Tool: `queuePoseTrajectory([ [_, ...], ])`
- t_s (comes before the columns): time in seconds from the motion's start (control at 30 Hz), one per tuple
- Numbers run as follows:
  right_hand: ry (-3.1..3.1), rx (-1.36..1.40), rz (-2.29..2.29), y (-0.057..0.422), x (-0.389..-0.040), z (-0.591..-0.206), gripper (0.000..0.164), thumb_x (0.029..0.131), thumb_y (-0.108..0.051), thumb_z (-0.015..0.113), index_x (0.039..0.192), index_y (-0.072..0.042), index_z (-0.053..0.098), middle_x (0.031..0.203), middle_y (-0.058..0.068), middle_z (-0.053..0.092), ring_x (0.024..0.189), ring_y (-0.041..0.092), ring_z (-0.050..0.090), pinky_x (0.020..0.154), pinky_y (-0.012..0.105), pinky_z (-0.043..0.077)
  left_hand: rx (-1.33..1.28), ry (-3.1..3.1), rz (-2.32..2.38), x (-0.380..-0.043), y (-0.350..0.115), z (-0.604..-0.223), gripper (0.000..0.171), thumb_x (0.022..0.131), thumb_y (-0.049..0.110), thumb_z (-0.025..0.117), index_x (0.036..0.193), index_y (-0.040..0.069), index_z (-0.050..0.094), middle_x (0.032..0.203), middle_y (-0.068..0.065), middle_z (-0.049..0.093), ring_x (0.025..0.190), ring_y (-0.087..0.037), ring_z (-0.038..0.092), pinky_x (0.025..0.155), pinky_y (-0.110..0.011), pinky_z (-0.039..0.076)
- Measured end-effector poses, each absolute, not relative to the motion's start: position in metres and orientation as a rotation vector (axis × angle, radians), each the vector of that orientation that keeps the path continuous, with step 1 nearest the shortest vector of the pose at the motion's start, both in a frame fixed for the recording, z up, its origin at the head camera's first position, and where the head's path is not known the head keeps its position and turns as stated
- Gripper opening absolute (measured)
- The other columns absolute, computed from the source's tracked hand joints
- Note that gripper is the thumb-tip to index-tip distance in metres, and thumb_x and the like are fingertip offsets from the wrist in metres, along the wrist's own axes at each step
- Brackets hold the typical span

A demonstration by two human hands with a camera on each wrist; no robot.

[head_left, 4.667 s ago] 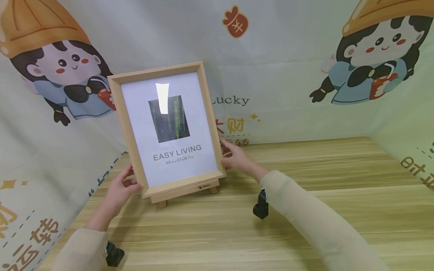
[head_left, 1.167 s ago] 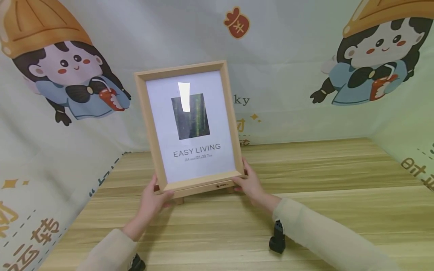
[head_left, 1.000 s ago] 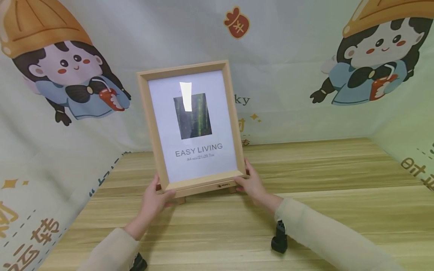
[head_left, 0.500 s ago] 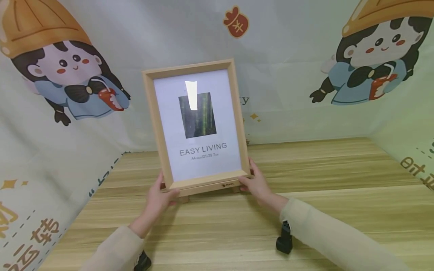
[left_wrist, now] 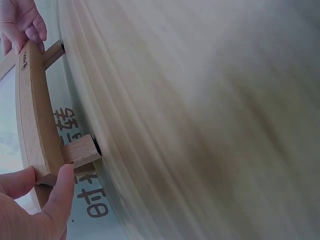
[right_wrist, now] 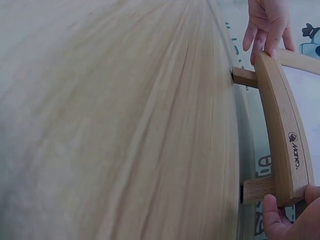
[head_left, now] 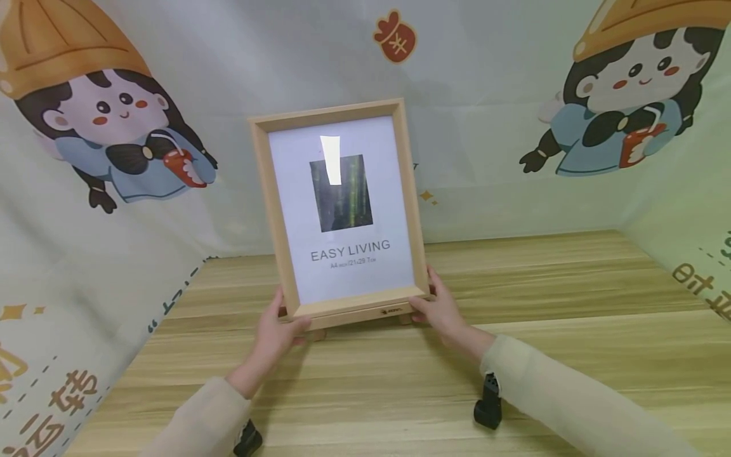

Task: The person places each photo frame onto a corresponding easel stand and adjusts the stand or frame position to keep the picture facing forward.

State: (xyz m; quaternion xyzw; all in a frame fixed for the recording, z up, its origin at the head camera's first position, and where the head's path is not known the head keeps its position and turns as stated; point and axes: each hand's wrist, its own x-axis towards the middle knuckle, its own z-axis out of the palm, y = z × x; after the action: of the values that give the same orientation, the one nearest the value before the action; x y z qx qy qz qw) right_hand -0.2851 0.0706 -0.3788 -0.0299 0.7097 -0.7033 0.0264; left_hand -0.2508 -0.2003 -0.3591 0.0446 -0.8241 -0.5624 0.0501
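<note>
A light wood picture frame (head_left: pixel 342 203) with an "EASY LIVING" print stands leaning back on a small wooden easel (head_left: pixel 354 318). My left hand (head_left: pixel 274 331) holds the left end of the easel's ledge, thumb in front and fingers beneath. At the right end, my right hand (head_left: pixel 444 312) pinches the same ledge between thumb and fingers. In the left wrist view the ledge (left_wrist: pixel 36 110) and a short foot (left_wrist: pixel 81 150) appear close up. The right wrist view has the branded ledge (right_wrist: pixel 280 130) with both hands at its ends. The easel's back is hidden behind the frame.
A wood-grain table (head_left: pixel 559 298) stretches out around the easel. Behind it hangs a pale cloth backdrop (head_left: pixel 485 127) printed with cartoon figures and lettering. Black wrist cameras (head_left: pixel 488 403) hang below both sleeves (head_left: pixel 554 381).
The easel and picture frame have slid to the right, covering more backdrop lettering. Both hands travel along with them, now lower at the ledge ends than in the earliest frame.
</note>
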Motion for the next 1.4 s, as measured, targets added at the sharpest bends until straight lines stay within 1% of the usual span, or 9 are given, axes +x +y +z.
queuePoseTrajectory([
  [0.23, 2.190, -0.067, -2.184, 0.077, -0.284, -0.378, 0.077, 0.087, 0.007, 0.052, 0.148, -0.012, 0.010, 0.129, 0.027, 0.034, 0.099, 0.032, 0.052, 0.075, 0.036, 0.054, 0.128, -2.520, -1.695, -0.254, -0.195, -0.360, 0.082, 0.080, -0.005, 0.063, 0.146, 0.016, 0.020, 0.114, -0.026, 0.044, 0.083, -0.024, 0.056, 0.062, -0.037, 0.057],
  [0.37, 2.184, -0.060, -2.182, 0.080, -0.283, -0.377, 0.077, 0.087, 0.008, 0.051, 0.148, -0.013, 0.009, 0.130, 0.027, 0.033, 0.099, 0.031, 0.052, 0.077, 0.036, 0.054, 0.104, -2.517, -1.688, -0.254, -0.192, -0.361, 0.080, 0.080, -0.005, 0.063, 0.146, 0.014, 0.021, 0.114, -0.026, 0.044, 0.085, -0.025, 0.055, 0.061, -0.038, 0.057],
  [0.57, 2.186, -0.059, -2.177, 0.085, -0.283, -0.378, 0.077, 0.088, 0.008, 0.050, 0.148, -0.014, 0.008, 0.131, 0.028, 0.032, 0.100, 0.032, 0.051, 0.078, 0.035, 0.054, 0.093, -2.505, -1.703, -0.255, -0.187, -0.361, 0.082, 0.080, -0.006, 0.063, 0.147, 0.015, 0.020, 0.112, -0.026, 0.044, 0.083, -0.025, 0.056, 0.062, -0.037, 0.057],
  [0.73, 2.192, -0.063, -2.173, 0.089, -0.283, -0.378, 0.077, 0.088, 0.007, 0.050, 0.148, -0.014, 0.007, 0.130, 0.027, 0.032, 0.101, 0.032, 0.051, 0.076, 0.033, 0.054, 0.099, -2.498, -1.702, -0.257, -0.183, -0.362, 0.085, 0.080, -0.007, 0.063, 0.148, 0.015, 0.016, 0.111, -0.026, 0.045, 0.078, -0.023, 0.057, 0.060, -0.037, 0.057],
  [0.9, 2.197, -0.058, -2.181, 0.092, -0.282, -0.379, 0.077, 0.088, 0.007, 0.050, 0.148, -0.013, 0.007, 0.131, 0.028, 0.032, 0.099, 0.032, 0.052, 0.076, 0.034, 0.054, 0.118, -2.511, -1.680, -0.259, -0.180, -0.363, 0.086, 0.079, -0.005, 0.065, 0.147, 0.015, 0.017, 0.112, -0.026, 0.046, 0.074, -0.022, 0.058, 0.059, -0.037, 0.056],
  [1.17, 2.215, -0.054, -2.175, 0.098, -0.282, -0.379, 0.077, 0.088, 0.007, 0.050, 0.148, -0.013, 0.007, 0.130, 0.029, 0.032, 0.102, 0.036, 0.051, 0.076, 0.035, 0.054, 0.133, -2.529, -1.669, -0.261, -0.175, -0.363, 0.089, 0.079, -0.005, 0.066, 0.148, 0.017, 0.014, 0.115, -0.026, 0.046, 0.079, -0.024, 0.058, 0.059, -0.034, 0.057],
  [1.4, 2.224, -0.061, -2.175, 0.103, -0.281, -0.378, 0.076, 0.089, 0.007, 0.049, 0.148, -0.013, 0.007, 0.128, 0.028, 0.033, 0.098, 0.032, 0.052, 0.076, 0.035, 0.054, 0.112, -2.532, -1.688, -0.261, -0.169, -0.361, 0.089, 0.079, -0.006, 0.065, 0.148, 0.015, 0.012, 0.117, -0.028, 0.045, 0.081, -0.025, 0.058, 0.061, -0.035, 0.057],
])
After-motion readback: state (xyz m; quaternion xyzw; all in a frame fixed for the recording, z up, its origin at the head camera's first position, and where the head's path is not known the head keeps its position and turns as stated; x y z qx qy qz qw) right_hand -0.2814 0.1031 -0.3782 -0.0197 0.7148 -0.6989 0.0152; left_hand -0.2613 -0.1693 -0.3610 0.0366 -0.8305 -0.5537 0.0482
